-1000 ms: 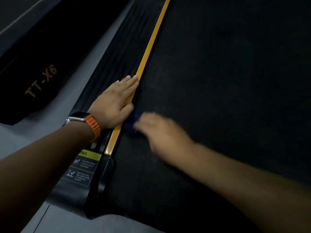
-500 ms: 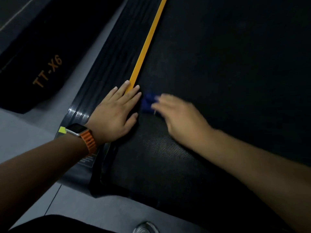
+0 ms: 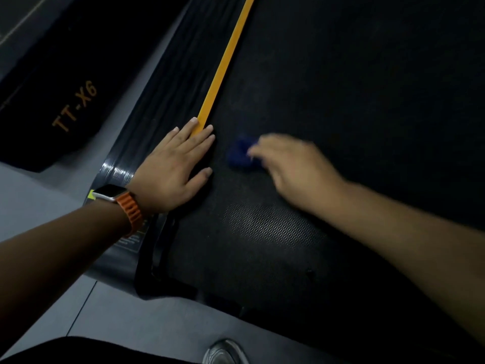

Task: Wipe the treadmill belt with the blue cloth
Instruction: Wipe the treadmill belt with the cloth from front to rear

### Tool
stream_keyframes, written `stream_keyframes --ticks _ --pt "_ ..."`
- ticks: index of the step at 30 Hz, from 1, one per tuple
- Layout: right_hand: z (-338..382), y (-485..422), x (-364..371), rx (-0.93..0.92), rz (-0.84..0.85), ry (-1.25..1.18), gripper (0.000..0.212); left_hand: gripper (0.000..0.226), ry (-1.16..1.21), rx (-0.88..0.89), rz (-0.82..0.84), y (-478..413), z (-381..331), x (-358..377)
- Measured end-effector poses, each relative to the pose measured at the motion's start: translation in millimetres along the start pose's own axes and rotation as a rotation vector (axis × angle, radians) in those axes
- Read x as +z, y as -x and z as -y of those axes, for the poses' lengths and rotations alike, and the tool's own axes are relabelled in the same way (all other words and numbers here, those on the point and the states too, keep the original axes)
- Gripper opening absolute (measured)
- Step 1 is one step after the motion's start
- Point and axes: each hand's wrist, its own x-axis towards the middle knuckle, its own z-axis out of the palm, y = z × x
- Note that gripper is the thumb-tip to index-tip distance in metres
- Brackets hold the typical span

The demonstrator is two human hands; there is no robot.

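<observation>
1. Head view: the treadmill belt (image 3: 341, 101) was a wide, matte black sheet. A fine dotted texture showed where light caught it near its near end.
2. A narrow, smooth yellow strip (image 3: 225, 61) ran straight along the belt's left edge. Outside it lay a black side rail (image 3: 168, 82) with lengthwise ribs and a glossy sheen.
3. The left hand (image 3: 173, 169) lay palm down with its fingers straight and slightly spread. It crossed the rail and the near end of the yellow strip, and its thumb rested on the belt's left edge.
4. On that wrist sat a watch (image 3: 110, 193) with a rounded rectangular face and a ridged orange strap (image 3: 130, 211).
5. The blue cloth (image 3: 240, 153) was a small bunched lump on the belt, near its left edge and just beside the left hand's fingertips.
6. The right hand (image 3: 294, 166) rested on the cloth with its fingers laid over it. Motion blur hid whether they curled round it, so I cannot tell its grip.
7. The two hands were apart, with a strip of bare belt between them.
8. Left of the rail lay smooth grey floor (image 3: 39, 190), then another black machine (image 3: 74, 106) lettered "TT-X6" in gold.
9. A shoe toe (image 3: 225, 352) showed at the bottom edge.
</observation>
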Motion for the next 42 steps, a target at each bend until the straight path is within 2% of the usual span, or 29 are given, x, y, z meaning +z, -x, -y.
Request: stream_keyframes --ticks 3,6,9,11,13,15,18,21,23,26,28,30,33,36,38,40,42 --pt "45 70 -2 -0.195 0.202 -0.15 0.051 0.077 0.003 -0.009 0.017 0 0 -1" --pt "20 50 -14 -0.278 0.263 -0.028 0.05 0.078 -0.031 -0.009 0.023 -1 -3 -3" --pt "-43 -13 -32 -0.072 0.109 0.171 0.039 0.077 -0.113 0.02 0.018 -1 -5 -3" --pt "-67 -34 -37 0.087 0.058 0.173 0.032 0.073 -0.174 0.067 0.024 -1 -6 -3" --pt "-52 -20 -29 0.12 -0.002 0.129 0.03 0.072 -0.218 0.103 0.044 -1 -10 -2" --pt "-20 22 -22 0.023 0.008 0.025 0.032 0.073 -0.216 0.094 0.052 -2 -18 1" --pt "31 100 -20 -0.166 0.203 -0.14 0.049 0.076 -0.197 0.087 0.045 -3 -25 2" --pt "19 95 -26 -0.257 0.278 -0.092 0.059 0.079 -0.193 0.091 0.054 -4 -27 0" --pt "-19 53 -30 -0.181 0.184 0.023 0.054 0.08 -0.195 0.102 0.068 -4 -28 -1" --pt "-76 0 -57 0.122 0.017 0.111 0.035 0.079 -0.178 0.119 0.064 -1 -35 2" --pt "-72 4 -53 0.218 -0.019 0.096 0.033 0.079 -0.158 0.121 0.056 0 -39 5" --pt "-41 40 -39 0.112 -0.023 0.061 0.036 0.079 -0.138 0.119 0.06 1 -42 5" --pt "18 121 -27 -0.113 0.154 -0.094 0.045 0.079 -0.134 0.125 0.061 0 -43 4" --pt "15 130 -35 -0.209 0.233 -0.124 0.054 0.08 -0.135 0.122 0.06 1 -44 3" --pt "-15 96 -38 -0.178 0.182 -0.019 0.051 0.08 -0.129 0.122 0.063 0 -47 4" --pt "-55 55 -53 -0.034 0.052 0.065 0.038 0.081 -0.113 0.137 0.046 1 -52 7" --pt "-77 33 -63 0.12 -0.004 0.074 0.034 0.08 -0.1 0.16 0.037 2 -57 12"
